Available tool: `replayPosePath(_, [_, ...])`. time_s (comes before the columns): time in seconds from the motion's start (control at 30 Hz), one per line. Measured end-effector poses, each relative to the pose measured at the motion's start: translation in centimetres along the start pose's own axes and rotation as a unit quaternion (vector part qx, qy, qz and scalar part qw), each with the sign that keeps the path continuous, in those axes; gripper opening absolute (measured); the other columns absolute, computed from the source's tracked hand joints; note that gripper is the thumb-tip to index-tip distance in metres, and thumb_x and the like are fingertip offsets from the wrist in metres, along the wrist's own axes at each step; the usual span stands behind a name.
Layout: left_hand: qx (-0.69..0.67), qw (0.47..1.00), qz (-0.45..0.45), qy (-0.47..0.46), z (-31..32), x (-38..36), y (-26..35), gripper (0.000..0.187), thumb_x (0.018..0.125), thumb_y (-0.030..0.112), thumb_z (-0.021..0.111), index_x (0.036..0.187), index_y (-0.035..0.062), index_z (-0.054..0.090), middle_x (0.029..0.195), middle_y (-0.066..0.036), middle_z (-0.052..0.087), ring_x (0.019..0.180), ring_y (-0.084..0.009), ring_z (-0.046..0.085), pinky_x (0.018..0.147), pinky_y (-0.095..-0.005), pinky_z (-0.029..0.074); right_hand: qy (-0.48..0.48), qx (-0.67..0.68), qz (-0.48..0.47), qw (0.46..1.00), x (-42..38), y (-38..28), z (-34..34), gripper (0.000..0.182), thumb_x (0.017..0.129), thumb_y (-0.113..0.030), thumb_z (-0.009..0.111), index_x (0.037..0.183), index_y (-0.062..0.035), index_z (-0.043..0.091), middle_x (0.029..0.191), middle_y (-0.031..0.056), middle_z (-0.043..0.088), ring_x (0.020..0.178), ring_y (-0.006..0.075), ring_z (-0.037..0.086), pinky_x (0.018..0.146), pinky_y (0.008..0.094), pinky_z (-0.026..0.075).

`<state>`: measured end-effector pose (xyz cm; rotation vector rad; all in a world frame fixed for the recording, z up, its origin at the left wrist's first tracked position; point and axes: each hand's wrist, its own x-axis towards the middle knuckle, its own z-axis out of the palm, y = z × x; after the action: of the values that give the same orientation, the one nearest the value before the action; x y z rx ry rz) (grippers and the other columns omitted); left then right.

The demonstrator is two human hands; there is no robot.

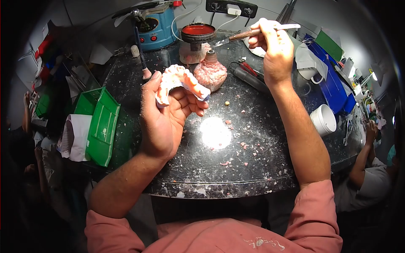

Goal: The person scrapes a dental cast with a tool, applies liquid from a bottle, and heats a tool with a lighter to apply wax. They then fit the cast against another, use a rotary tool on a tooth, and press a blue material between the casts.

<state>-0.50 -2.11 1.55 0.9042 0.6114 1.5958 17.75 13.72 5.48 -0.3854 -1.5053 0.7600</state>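
My left hand [162,116] grips a horseshoe-shaped dental cast [180,77] with pale pinkish material along its arch, held up above the bench. In my right hand [274,48] is a wax knife [249,35] with a brown wooden handle. Its blade points left, over a wax-crusted lamp [211,72] with a metal neck. I cannot make out a flame there. Behind the lamp, a dark round pan [198,32] holds something red. The blade's tip is close to the pan's right side.
A speckled black bench [253,168] carries pink wax crumbs. At left stands a green bin [103,130]; at the back, a blue machine [158,27]. A dark handheld tool [249,78] lies right of the lamp. A white tub [324,120] and blue bins [333,84] are at right. Other people sit both sides.
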Motion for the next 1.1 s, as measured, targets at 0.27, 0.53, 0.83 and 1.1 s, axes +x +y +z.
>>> replayPosePath(0.27, [-0.004, 1.000, -0.002, 0.028, 0.7, -0.1, 0.1, 0.057, 0.096, 0.049, 0.028, 0.109, 0.0007, 0.054, 0.094, -0.017, 0.065, 0.083, -0.0246, 0.062, 0.077, -0.0363, 0.048, -0.074, 0.088, 0.016, 0.993, -1.2, -3.7, 2.1, 0.023, 0.097, -0.020, 0.053, 0.089, 0.0009, 0.058, 0.067, 0.0051, 0.054, 0.054, 0.0100, 0.049, 0.053, 0.0259, 0.044])
replayPosePath(0.53, [0.003, 1.000, -0.001, -0.004, 0.0, 0.0, 0.0, 0.056, 0.095, 0.050, 0.028, 0.110, 0.0018, 0.054, 0.098, -0.018, 0.064, 0.083, -0.0246, 0.061, 0.076, -0.0351, 0.047, -0.072, 0.050, 0.021, 0.996, -1.7, -3.6, 2.6, 0.024, 0.096, -0.020, 0.056, 0.090, 0.0021, 0.059, 0.067, 0.0059, 0.056, 0.053, 0.0103, 0.051, 0.053, 0.0258, 0.044])
replayPosePath(0.83, [-0.006, 1.000, 0.007, 0.006, 0.5, -0.1, 0.0, 0.055, 0.097, 0.048, 0.029, 0.110, 0.0010, 0.053, 0.099, -0.019, 0.064, 0.089, -0.0260, 0.063, 0.077, -0.0371, 0.050, -0.061, 0.046, 0.037, 0.996, -1.7, -3.7, 2.6, 0.025, 0.095, -0.021, 0.056, 0.086, 0.0012, 0.059, 0.058, 0.0045, 0.052, 0.049, 0.0102, 0.049, 0.051, 0.0250, 0.042])
replayPosePath(1.1, [-0.016, 1.000, 0.010, 0.005, 0.4, -0.1, 0.0, 0.054, 0.096, 0.047, 0.030, 0.111, 0.0009, 0.053, 0.101, -0.019, 0.064, 0.092, -0.0263, 0.062, 0.079, -0.0381, 0.050, -0.051, 0.075, 0.044, 0.995, -1.4, -3.2, 2.2, 0.021, 0.094, -0.018, 0.059, 0.084, -0.0002, 0.063, 0.057, 0.0040, 0.057, 0.051, 0.0083, 0.054, 0.051, 0.0213, 0.041])
